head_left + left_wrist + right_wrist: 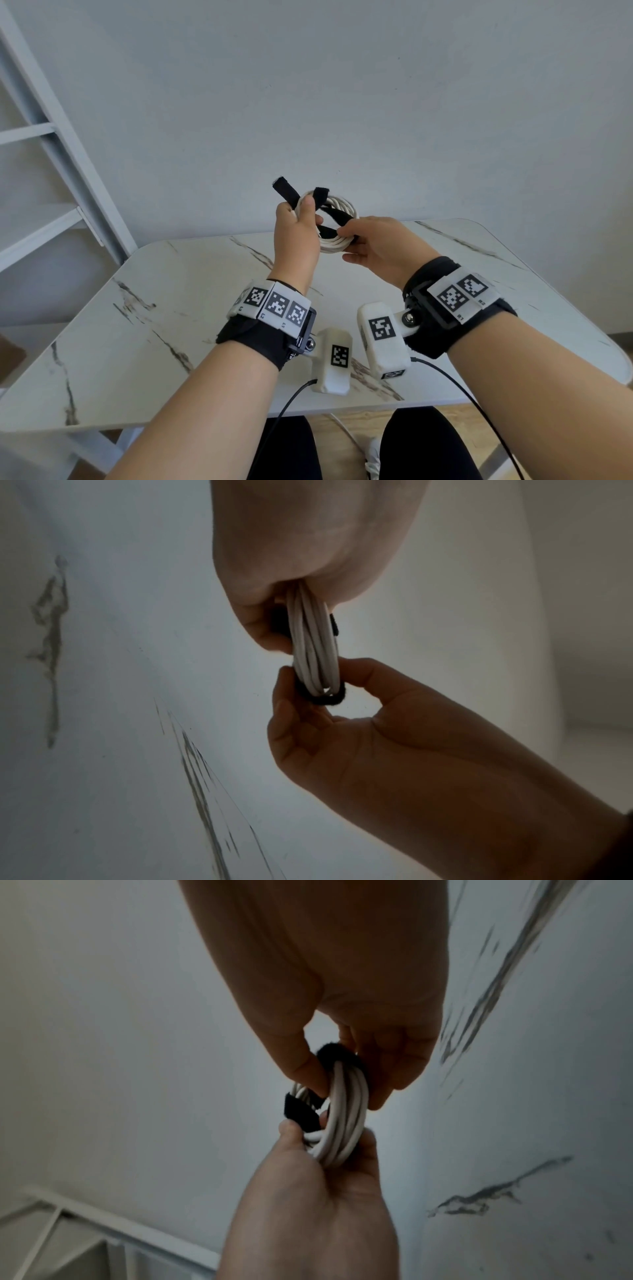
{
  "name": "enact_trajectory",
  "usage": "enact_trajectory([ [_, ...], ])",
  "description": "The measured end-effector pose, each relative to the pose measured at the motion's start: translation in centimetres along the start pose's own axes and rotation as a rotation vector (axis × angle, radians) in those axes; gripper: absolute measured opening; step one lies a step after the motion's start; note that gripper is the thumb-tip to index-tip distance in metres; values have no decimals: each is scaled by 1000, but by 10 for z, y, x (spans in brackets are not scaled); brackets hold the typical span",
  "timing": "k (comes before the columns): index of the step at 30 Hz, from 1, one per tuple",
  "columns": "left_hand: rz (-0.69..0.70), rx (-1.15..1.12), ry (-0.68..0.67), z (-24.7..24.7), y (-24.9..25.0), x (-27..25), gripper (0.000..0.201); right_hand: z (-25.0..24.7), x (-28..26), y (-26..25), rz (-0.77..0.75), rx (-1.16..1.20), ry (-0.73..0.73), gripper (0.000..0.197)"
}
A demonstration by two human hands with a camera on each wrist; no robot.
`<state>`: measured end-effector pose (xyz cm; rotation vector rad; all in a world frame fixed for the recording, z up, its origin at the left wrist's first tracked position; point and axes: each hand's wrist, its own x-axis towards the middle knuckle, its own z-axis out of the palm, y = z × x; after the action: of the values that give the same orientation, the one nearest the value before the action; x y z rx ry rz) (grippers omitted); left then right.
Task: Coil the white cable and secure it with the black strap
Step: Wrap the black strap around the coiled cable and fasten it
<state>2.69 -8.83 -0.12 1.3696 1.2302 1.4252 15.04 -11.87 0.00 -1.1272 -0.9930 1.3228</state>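
Observation:
I hold the white cable (339, 205), wound into a small round coil, in the air above the far half of the table. My left hand (301, 214) grips the coil's left side, thumb on top. The black strap (339, 217) loops round the coil, and two loose ends (286, 190) stick up past my left thumb. My right hand (346, 244) pinches the strap where it wraps the coil's near right side. In the left wrist view, my right hand's fingers (291, 685) squeeze the strap (325, 697) round the cable strands (315, 647). In the right wrist view the strap (339, 1056) sits under my right hand's thumb.
A white marble-patterned table (171, 325) lies below my hands, with a plain wall behind it. A white metal ladder frame (68, 154) stands at the left. Thin dark camera leads (291, 401) hang from my wrists over the table's near edge.

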Motion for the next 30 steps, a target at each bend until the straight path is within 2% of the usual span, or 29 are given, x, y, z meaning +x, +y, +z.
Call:
enact_trajectory([
  [4, 22, 34, 5, 0, -3, 2, 36, 5, -3, -1, -71, -363, 153, 15],
  [7, 31, 50, 5, -2, -5, 4, 34, 7, -5, 2, -234, -580, 306, 39],
  [10, 46, 71, -19, -1, -5, 2, 32, 8, -7, 2, -474, -808, 320, 21],
  [12, 58, 82, -40, 0, -5, 1, 32, 10, -7, 2, -524, -904, 277, 10],
  [21, 92, 133, -79, 3, -4, -3, 31, 13, -5, 4, -516, -938, 243, 6],
  [26, 32, 102, -46, -3, -3, 4, 34, 5, -10, 3, -507, -812, 137, 7],
  [30, -30, 82, -57, -9, -5, 9, 27, 2, -16, 3, -475, -640, 96, 3],
])
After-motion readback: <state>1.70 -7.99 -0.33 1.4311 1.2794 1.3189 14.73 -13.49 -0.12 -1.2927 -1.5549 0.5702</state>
